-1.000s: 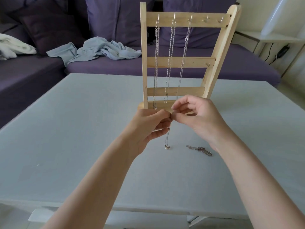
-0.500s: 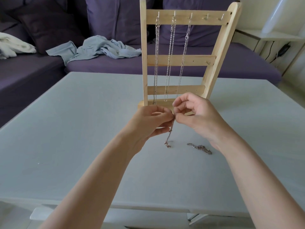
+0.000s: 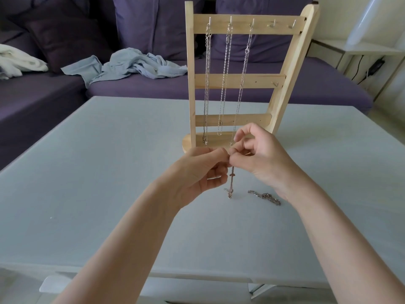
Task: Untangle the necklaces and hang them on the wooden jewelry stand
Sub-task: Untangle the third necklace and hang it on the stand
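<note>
A wooden jewelry stand [image 3: 236, 24] rises at the table's far middle, with three silver chains [image 3: 223, 84] hanging from its top hooks. Two hooks at the top right are bare. In front of the stand's base, my left hand [image 3: 197, 172] and my right hand [image 3: 260, 156] meet fingertip to fingertip and both pinch a thin knotted necklace [image 3: 231, 183]. It hangs down between them, and its lower end touches the table. Another chain [image 3: 265, 196] lies loose on the table under my right wrist.
The pale grey table [image 3: 98, 172] stretches wide on both sides of my arms. Behind it stands a purple sofa [image 3: 219, 88] with a crumpled light blue shirt [image 3: 129, 66] and a white cloth [image 3: 17, 62]. A white side table [image 3: 361, 49] sits far right.
Both hands stay pinched together on the necklace with small finger shifts. The hanging end has swung slightly and now shows a knot below my fingers.
</note>
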